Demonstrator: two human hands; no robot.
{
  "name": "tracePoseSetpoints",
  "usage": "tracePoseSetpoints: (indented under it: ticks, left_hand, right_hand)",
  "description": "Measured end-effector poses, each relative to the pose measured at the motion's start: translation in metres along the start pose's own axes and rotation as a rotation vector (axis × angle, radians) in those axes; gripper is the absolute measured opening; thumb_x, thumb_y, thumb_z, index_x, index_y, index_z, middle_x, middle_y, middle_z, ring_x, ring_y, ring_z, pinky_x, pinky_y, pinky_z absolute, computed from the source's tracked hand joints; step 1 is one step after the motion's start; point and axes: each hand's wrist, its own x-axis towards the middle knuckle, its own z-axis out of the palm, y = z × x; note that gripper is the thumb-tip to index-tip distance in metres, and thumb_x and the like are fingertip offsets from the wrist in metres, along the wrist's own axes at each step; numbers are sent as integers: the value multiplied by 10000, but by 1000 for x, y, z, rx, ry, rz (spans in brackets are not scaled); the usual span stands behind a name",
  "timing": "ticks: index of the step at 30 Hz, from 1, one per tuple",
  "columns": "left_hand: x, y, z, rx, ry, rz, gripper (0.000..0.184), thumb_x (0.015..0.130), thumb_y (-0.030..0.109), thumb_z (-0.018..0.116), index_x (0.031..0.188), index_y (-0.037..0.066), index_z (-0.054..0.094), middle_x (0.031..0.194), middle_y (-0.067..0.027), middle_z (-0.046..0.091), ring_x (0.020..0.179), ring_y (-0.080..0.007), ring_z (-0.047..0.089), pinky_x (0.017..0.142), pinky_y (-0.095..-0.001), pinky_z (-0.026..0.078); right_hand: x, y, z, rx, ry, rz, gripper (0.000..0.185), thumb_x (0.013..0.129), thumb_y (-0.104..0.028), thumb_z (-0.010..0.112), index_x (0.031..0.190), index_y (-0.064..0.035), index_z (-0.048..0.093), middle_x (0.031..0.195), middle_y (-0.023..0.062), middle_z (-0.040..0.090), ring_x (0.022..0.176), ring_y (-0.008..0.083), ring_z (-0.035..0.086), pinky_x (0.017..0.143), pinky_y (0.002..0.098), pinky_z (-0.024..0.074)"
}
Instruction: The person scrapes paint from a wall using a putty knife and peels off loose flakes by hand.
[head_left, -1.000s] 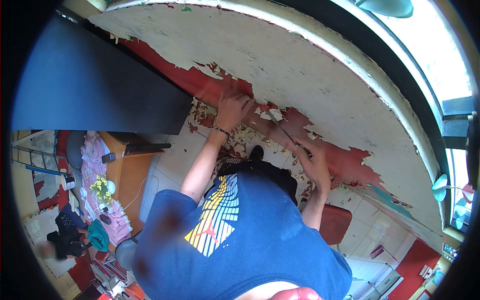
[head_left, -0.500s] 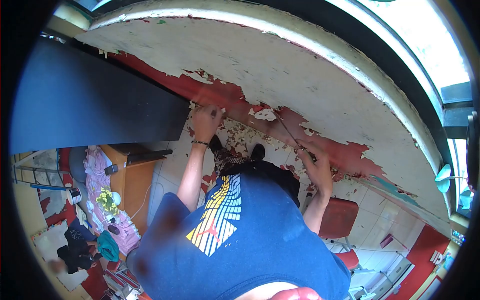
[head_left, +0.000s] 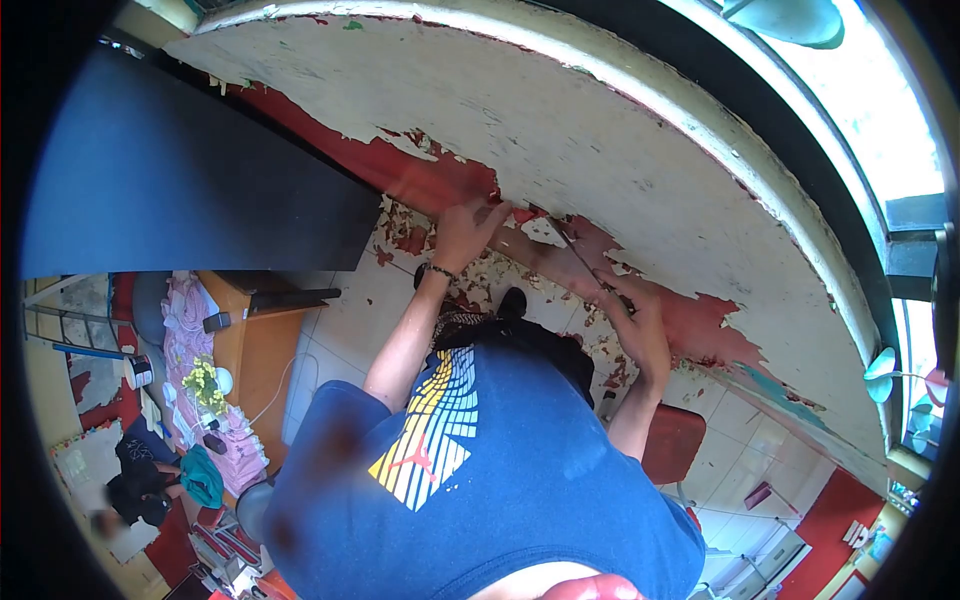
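Observation:
My right hand (head_left: 642,330) is closed round the dark handle of a long, thin metal tool (head_left: 577,250). Its exact kind does not show. The tool's far end touches the wall (head_left: 640,170) where old paint is lifting. Close to that end, my left hand (head_left: 466,238) is at the ragged edge of the red paint (head_left: 385,168), fingers drawn together; what they pinch, if anything, is too small to make out. A loose pale flap of paint (head_left: 543,232) hangs just below the tool's tip.
Paint flakes (head_left: 400,228) litter the tiled floor below. A dark panel (head_left: 200,170) stands at left, near a wooden desk (head_left: 245,345) with a pink cloth. A red chair (head_left: 672,445) is at right. Another person (head_left: 140,485) is at lower left. Windows (head_left: 850,110) rise above the wall.
My left hand has moved right along the wall, towards the tool's tip. My right hand has shifted slightly down and right, still holding the tool against the wall.

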Motion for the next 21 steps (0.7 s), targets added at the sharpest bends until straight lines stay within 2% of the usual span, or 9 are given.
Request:
tracePoseSetpoints:
  ticks: [2,3,5,8,12,14,17,19,21]
  left_hand:
    - [2,-22,23,-367,-153,-132,416,909,411,633,981,10,719,702,-145,682,550,-207,626,542,-346,474]
    - [1,-24,25,-368,-155,-131,416,909,411,633,981,10,719,702,-145,682,550,-207,626,542,-346,474]
    - [0,-28,28,-601,-297,-363,421,938,381,617,1097,-1,697,760,-68,691,628,-95,606,588,-276,472]
    - [-2,-8,21,-867,-332,-473,383,956,329,603,1123,-6,681,832,-17,668,702,-56,587,637,-215,460]
    - [-7,-22,38,-932,-325,-502,297,965,271,585,1084,20,687,889,-16,658,788,-53,579,718,-200,458]
    - [-11,-5,33,-1057,-251,-646,250,965,260,567,1018,41,675,921,-4,636,846,-61,585,757,-215,467]
    - [-17,1,33,-1052,-269,-716,221,969,251,538,991,62,649,943,15,621,876,-79,600,793,-231,473]
    - [-19,-14,40,-990,-333,-640,215,967,250,535,1006,70,646,951,16,614,878,-81,604,805,-233,473]
    - [-21,-22,44,-927,-398,-563,211,965,248,532,1020,78,643,959,17,606,881,-83,607,817,-234,473]
  right_hand:
    - [-3,0,1,19,-3,25,291,895,-112,644,1168,-13,660,1023,148,671,919,221,615,853,316,475]
    - [-4,0,1,37,-7,48,288,899,-112,642,1169,-13,661,1018,145,669,917,212,614,847,314,477]
    - [-6,-4,3,84,-6,103,287,901,-112,641,1169,-13,661,1010,145,667,912,213,615,841,315,478]
    - [-9,-6,5,129,4,135,286,904,-117,640,1170,-13,661,989,140,665,900,208,617,828,313,479]
    - [-9,2,7,79,-16,125,290,910,-133,636,1171,-11,661,980,129,673,896,187,616,816,299,477]
    - [-9,5,7,48,-3,85,292,910,-134,632,1171,-6,660,985,126,676,900,182,617,815,296,476]
    - [-11,5,7,56,21,76,295,908,-129,624,1170,2,658,1005,125,681,911,178,618,818,294,475]
    - [-14,3,4,90,35,103,296,906,-123,620,1170,6,657,1020,128,682,918,178,618,822,296,475]
    - [-19,2,-1,159,52,256,297,904,-115,613,1169,9,658,1060,134,683,929,178,618,827,298,476]
